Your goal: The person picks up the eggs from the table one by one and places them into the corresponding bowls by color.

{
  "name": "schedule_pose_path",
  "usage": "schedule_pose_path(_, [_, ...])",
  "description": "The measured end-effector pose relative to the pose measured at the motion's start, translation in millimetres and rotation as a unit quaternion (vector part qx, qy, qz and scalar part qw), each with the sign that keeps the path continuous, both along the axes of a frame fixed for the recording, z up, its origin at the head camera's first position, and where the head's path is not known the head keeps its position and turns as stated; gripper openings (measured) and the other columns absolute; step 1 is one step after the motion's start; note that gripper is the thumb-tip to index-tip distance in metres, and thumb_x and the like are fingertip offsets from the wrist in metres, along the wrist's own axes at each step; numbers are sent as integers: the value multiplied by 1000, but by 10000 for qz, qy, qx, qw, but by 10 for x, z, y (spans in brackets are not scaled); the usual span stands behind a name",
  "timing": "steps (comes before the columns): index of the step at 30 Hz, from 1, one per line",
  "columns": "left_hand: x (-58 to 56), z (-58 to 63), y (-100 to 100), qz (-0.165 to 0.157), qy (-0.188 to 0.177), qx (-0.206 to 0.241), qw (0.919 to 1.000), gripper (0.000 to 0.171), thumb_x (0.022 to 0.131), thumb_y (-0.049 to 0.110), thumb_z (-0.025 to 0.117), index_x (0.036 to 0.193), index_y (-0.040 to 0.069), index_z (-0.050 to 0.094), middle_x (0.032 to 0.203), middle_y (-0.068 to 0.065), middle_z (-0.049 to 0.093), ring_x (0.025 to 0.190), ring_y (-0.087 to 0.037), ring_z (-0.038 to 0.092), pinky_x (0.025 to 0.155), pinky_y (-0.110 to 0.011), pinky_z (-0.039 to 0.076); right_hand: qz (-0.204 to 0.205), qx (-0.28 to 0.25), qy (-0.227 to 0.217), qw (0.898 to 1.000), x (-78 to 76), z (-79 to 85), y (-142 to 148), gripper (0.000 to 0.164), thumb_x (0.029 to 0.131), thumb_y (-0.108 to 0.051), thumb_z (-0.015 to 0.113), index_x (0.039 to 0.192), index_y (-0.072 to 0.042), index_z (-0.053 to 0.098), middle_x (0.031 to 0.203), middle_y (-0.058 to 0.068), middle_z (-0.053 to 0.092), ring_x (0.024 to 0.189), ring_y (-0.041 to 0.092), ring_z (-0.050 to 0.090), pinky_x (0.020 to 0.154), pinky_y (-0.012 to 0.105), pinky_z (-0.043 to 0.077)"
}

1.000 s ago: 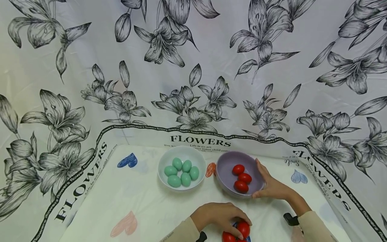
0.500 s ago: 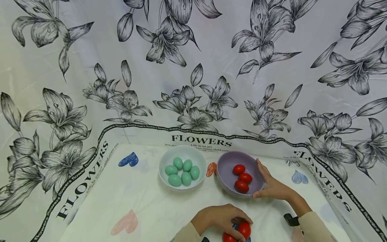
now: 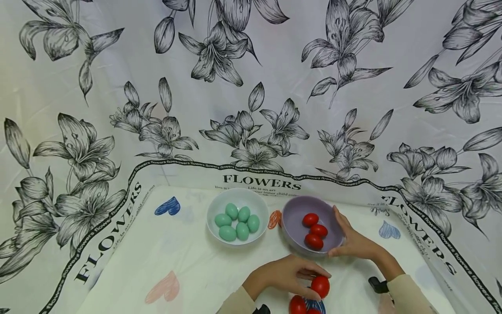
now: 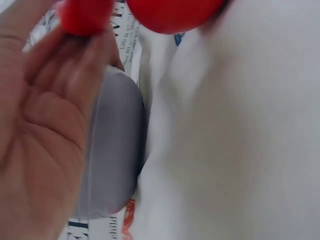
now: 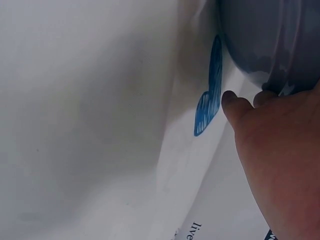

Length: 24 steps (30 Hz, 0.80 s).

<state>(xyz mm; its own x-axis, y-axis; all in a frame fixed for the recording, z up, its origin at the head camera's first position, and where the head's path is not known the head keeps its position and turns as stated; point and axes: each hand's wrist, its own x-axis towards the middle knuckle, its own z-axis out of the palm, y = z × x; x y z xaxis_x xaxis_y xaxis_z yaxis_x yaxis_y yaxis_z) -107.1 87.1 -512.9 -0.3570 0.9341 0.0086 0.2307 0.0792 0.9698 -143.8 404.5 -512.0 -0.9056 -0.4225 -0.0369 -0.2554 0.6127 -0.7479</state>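
Note:
My left hand (image 3: 288,274) pinches a red egg (image 3: 320,286) between thumb and fingers, raised a little at the front of the table. Just below it on the cloth lie other red eggs (image 3: 297,305), partly cut off by the frame edge. In the left wrist view the held egg (image 4: 86,17) shows at the fingertips, blurred. My right hand (image 3: 354,240) grips the right side of a purple bowl (image 3: 293,218), thumb low and fingers at the rim. Three red eggs (image 3: 314,240) lie inside that bowl. The right wrist view shows the bowl's outer wall (image 5: 250,40).
Left of the purple bowl stands a white bowl (image 3: 216,205) with several green eggs (image 3: 227,233) in it. A white cloth (image 3: 196,270) printed with hearts covers the table. Behind hangs a curtain (image 3: 172,109) with black flower drawings.
My left hand has lifted one red egg off the group and moved slightly up. The right hand stays on the purple bowl. The view has shifted a little.

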Motion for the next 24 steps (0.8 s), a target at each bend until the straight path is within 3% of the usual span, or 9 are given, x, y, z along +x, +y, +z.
schedule_pose_path(2, [-21, 17, -9, 85, -497, 539, 9973, 53, 98, 13, 78, 148, 23, 63, 142, 17, 65, 129, 2, 61, 103, -19, 51, 3, -23, -44, 10000, 1, 7, 0, 148, 73, -25, 96, 169, -15, -16, 174, 25, -9, 154, 59, 5, 112, 82, 24])
schedule_pose_path(4, [-47, 42, -26, 225, -723, 961, 9925, 55, 99, 9, 77, 150, 23, 62, 145, 15, 64, 130, -2, 61, 104, -24, 52, 1, 9, -83, 10000, 2, 9, 0, 147, 74, -28, 96, 169, -17, -16, 174, 25, -9, 154, 59, 6, 111, 82, 26])
schedule_pose_path(8, [-144, 131, -86, 591, -712, 1503, 9843, 55, 100, 12, 75, 151, 26, 60, 148, 12, 61, 133, -7, 61, 105, -29, 53, -23, 33, -92, 9999, -3, 4, 7, 147, 74, -31, 96, 169, -18, -16, 174, 24, -9, 155, 59, 4, 111, 83, 23])
schedule_pose_path(12, [-302, 248, -147, 807, -615, 2030, 9739, 54, 101, 18, 75, 153, 22, 58, 154, 4, 58, 139, -16, 58, 109, -35, 51, -29, 51, -80, 10000, -8, 3, 20, 147, 74, -30, 97, 169, -13, -15, 174, 23, -11, 155, 59, 2, 111, 84, 20])
schedule_pose_path(15, [-430, 330, -181, 1048, -519, 2394, 9638, 56, 101, 17, 76, 153, 18, 57, 157, -2, 56, 143, -22, 55, 111, -39, 50, -25, 55, -81, 9999, -13, 5, 28, 147, 74, -28, 96, 169, -16, -15, 174, 23, -10, 155, 60, 2, 111, 83, 22])
schedule_pose_path(18, [-543, 397, -202, 1369, -312, 2516, 9576, 56, 99, 13, 76, 153, 16, 58, 156, -5, 57, 142, -23, 56, 111, -38, 50, -16, 29, -105, 9999, -19, 4, 28, 147, 74, -29, 96, 169, -22, -16, 175, 23, -10, 155, 59, 3, 112, 82, 24])
schedule_pose_path(24, [-706, 473, -184, 1687, 89, 2224, 9602, 56, 98, 12, 78, 151, 20, 60, 152, 2, 60, 138, -15, 59, 109, -32, 50, -40, 43, -187, 9998, -21, -2, 12, 147, 75, -31, 96, 169, -23, -17, 174, 24, -10, 154, 60, 6, 111, 82, 27])
